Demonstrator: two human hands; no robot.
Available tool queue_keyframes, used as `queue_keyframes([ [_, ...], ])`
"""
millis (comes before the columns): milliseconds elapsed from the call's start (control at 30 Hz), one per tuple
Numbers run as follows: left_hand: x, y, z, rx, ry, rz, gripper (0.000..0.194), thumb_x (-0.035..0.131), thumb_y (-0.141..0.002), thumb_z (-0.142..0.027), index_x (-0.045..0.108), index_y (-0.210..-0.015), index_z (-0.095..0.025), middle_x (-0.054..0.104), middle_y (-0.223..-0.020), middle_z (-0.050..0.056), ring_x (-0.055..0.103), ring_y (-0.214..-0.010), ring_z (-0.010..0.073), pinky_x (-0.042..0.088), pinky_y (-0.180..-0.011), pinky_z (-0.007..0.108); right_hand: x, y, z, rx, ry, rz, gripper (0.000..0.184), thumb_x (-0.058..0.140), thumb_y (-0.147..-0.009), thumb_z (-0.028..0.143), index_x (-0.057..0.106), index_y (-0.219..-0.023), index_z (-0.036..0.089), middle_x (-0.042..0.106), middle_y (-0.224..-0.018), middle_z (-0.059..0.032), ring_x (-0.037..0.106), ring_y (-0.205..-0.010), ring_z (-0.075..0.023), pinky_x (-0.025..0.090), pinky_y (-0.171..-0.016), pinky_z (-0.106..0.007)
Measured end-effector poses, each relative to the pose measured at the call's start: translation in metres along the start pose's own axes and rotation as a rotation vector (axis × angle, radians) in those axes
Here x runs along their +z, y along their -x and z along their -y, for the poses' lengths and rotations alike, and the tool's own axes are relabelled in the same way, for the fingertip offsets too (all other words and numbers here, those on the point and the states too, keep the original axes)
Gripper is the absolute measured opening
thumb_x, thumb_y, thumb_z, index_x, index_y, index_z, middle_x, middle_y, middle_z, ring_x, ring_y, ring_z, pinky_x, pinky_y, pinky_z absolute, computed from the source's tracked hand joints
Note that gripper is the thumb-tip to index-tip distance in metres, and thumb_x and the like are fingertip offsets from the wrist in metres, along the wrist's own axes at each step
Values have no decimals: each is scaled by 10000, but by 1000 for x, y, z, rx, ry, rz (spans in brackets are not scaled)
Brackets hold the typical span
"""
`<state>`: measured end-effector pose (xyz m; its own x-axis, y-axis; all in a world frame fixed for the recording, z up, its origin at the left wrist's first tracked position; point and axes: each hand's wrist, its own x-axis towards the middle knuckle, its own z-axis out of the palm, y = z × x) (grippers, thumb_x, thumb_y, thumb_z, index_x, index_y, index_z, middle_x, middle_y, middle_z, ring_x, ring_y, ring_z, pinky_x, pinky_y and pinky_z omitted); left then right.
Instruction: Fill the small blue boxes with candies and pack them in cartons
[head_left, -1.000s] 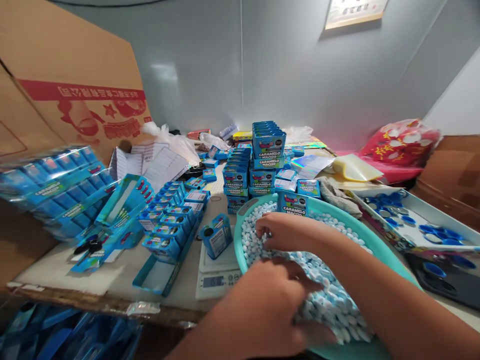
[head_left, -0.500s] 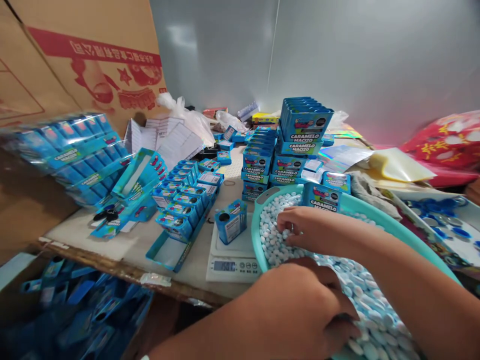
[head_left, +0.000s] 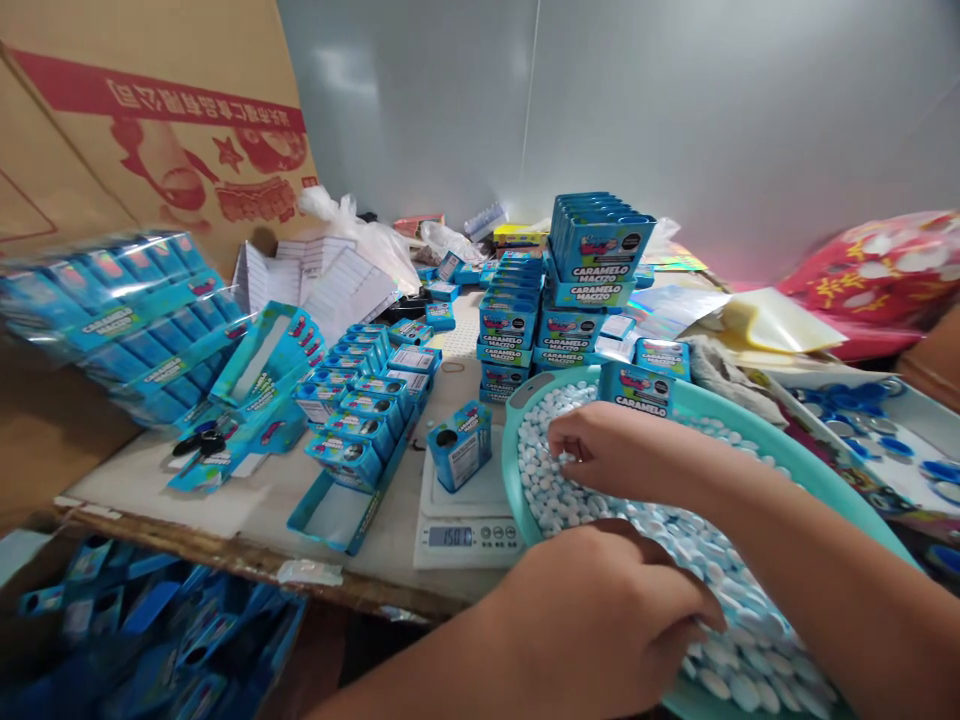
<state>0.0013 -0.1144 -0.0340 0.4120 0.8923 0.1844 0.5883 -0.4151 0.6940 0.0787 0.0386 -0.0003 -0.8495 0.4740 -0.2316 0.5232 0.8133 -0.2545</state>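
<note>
White and pale-blue candies (head_left: 731, 600) fill a turquoise basin (head_left: 512, 470). My right hand (head_left: 592, 445) reaches over the candies near the basin's far left side, fingers curled down against them. Closer to me, my left hand (head_left: 615, 610) is closed over the candies at the near rim, knuckles up. What either hand holds, if anything, is hidden. A blue candy box (head_left: 459, 447) stands on a white digital scale (head_left: 469, 540), whose display reads about 150.1. Another blue box printed "CARAMELO MACIZO" (head_left: 636, 390) leans inside the basin's far side.
Stacked boxes (head_left: 592, 265) rise behind the basin. To the left are a partly filled display tray (head_left: 326, 515), an open carton (head_left: 266, 360) and plastic-wrapped packs (head_left: 112, 320). Below the table edge lie loose blue boxes (head_left: 150, 630). A tray of blue-and-silver pieces (head_left: 870, 420) sits right.
The view has shifted slightly, so most things on the table appear a little further left. Both hands stay at the candies with small finger movements. The box remains on the scale.
</note>
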Motion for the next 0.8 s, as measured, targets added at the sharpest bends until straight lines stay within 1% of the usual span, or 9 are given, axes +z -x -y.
queue_keyframes([
  [100, 1, 0, 1, 7, 27, -15, 257, 539, -999, -226, 763, -1122, -200, 787, -1106, 58, 714, -1068, 213, 539, -984, 296, -2, 0, -1, 19, 6, -41, 50, 649, -792, 183, 660, -816, 225, 697, -784, -19, 532, -628, -153, 326, -550, -298],
  [167, 0, 0, 2, 16, 39, -29, 257, 547, -994, -218, 765, -1129, -193, 790, -1111, 54, 714, -1078, 212, 535, -1000, 297, -3, -1, -1, -6, -16, -109, 23, 652, -816, 204, 660, -831, 219, 693, -789, -22, 537, -634, -152, 339, -560, -293],
  [300, -2, 0, 2, 49, 30, -39, 274, 524, -1001, -213, 769, -1118, -174, 791, -1100, 49, 718, -1070, 200, 530, -1006, 278, -6, -7, 8, -163, -115, -268, 34, 623, -857, 203, 655, -847, 210, 670, -784, -17, 557, -664, -152, 379, -601, -280],
  [400, -3, 2, 3, 67, -12, -26, 283, 508, -1007, -228, 764, -1119, -183, 790, -1107, 42, 716, -1071, 204, 539, -989, 277, -11, -18, 25, -262, -166, -314, 73, 605, -862, 163, 668, -861, 201, 669, -805, -16, 574, -693, -148, 405, -636, -271],
  [500, -2, 3, 6, 77, -60, -26, 271, 515, -1005, -232, 755, -1128, -202, 791, -1111, 37, 720, -1083, 211, 540, -980, 286, -20, -32, 45, -355, -121, -327, 90, 614, -854, 130, 681, -887, 182, 668, -842, -29, 577, -720, -151, 411, -660, -271],
  [600, 2, 1, 12, 140, -78, -25, 258, 525, -994, -228, 746, -1121, -188, 793, -1105, 45, 733, -1076, 208, 533, -984, 280, -28, -46, 62, -436, -113, -291, 98, 636, -843, 107, 687, -901, 168, 665, -856, -32, 575, -730, -146, 414, -675, -265],
  [700, 5, -2, 18, 208, -73, -38, 261, 510, -992, -219, 733, -1118, -169, 787, -1148, 55, 731, -1106, 209, 529, -1002, 269, -29, -55, 75, -457, -106, -226, 151, 626, -831, 60, 699, -916, 162, 683, -886, -39, 582, -759, -150, 415, -693, -265],
  [800, 6, -5, 20, 243, -59, -56, 245, 511, -990, -209, 727, -1095, -160, 784, -1170, 59, 726, -1130, 221, 542, -986, 274, -24, -56, 82, -461, -77, -185, 225, 604, -852, 47, 718, -1011, 157, 717, -987, -68, 616, -860, -183, 433, -741, -280],
])
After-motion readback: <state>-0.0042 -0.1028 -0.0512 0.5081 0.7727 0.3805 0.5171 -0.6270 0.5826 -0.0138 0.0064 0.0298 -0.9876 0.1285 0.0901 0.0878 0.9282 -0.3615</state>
